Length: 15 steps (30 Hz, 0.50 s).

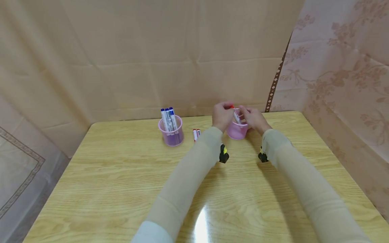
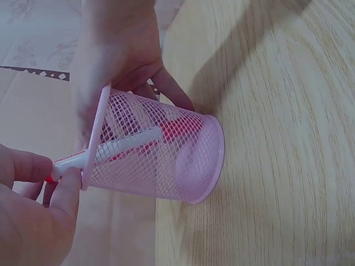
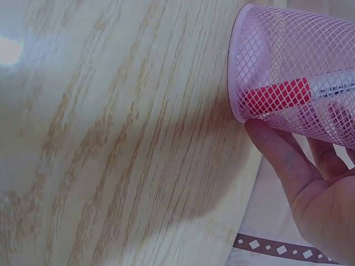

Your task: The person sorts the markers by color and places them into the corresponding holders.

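Observation:
A pink mesh pen cup (image 1: pixel 237 132) stands upright near the table's back edge, between the two hands. My left hand (image 1: pixel 223 116) pinches the upper end of a white whiteboard marker (image 2: pixel 128 143) between thumb and fingers at the cup's rim. The marker leans inside the cup, its red cap (image 3: pixel 284 96) low down near the base. My right hand (image 1: pixel 256 120) holds the cup from the right side; in the right wrist view, one fingertip touches the cup's bottom edge and other fingers lie behind the mesh.
Left of the hands stands a second pink mesh cup (image 1: pixel 173 139) holding several blue-capped markers (image 1: pixel 169 119). Two red-and-white markers (image 1: pixel 196 134) lie on the wooden table (image 1: pixel 121 175) between the cups, partly hidden by the left sleeve. A beige curtain (image 1: pixel 136 67) hangs behind the table.

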### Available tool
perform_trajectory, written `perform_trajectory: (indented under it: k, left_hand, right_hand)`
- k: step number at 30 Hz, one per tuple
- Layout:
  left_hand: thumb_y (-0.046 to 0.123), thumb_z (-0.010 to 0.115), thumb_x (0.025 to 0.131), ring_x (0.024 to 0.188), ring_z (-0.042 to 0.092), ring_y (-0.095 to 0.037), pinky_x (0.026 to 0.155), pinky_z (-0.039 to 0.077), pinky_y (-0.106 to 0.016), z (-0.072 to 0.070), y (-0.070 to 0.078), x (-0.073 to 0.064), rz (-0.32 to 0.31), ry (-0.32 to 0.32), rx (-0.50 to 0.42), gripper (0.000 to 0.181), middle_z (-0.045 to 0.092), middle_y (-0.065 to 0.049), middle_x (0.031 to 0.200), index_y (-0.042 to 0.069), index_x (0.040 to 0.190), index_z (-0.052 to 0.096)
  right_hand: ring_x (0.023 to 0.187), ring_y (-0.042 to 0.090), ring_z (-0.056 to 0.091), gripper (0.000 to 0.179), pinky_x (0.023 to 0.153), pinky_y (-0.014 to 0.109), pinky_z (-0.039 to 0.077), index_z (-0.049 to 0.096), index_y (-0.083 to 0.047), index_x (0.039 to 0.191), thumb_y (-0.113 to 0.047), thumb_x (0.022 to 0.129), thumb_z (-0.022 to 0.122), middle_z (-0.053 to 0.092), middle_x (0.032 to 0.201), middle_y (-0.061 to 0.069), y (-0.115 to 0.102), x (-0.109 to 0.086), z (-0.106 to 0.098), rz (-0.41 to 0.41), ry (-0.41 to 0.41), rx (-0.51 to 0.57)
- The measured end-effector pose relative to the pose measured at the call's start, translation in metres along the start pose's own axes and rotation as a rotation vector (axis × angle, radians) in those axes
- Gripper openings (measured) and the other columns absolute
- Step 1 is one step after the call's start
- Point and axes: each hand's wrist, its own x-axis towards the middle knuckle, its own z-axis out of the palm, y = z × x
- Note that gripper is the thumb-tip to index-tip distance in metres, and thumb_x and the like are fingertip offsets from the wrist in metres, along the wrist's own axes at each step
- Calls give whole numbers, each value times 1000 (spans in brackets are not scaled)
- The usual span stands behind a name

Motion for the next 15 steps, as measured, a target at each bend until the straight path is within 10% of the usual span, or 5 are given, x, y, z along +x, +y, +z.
perform_trajectory:
  k: [10,15]
  left_hand:
    - [8,69,95,100,65,-19,83,54,-21,-12,2,7,27,-75,27,25,71,-11,110,0,118,72]
    - [7,65,96,106,63,-25,86,58,-31,-36,12,16,35,-293,26,35,65,-16,120,-2,130,63]
  right_hand:
    - [123,41,58,68,81,52,58,59,0,133,-57,107,33,60,132,27,2,2,3,-53,35,-5]
    - [123,41,58,71,84,52,57,58,-1,136,-60,106,32,60,133,27,1,1,3,-40,29,-12]
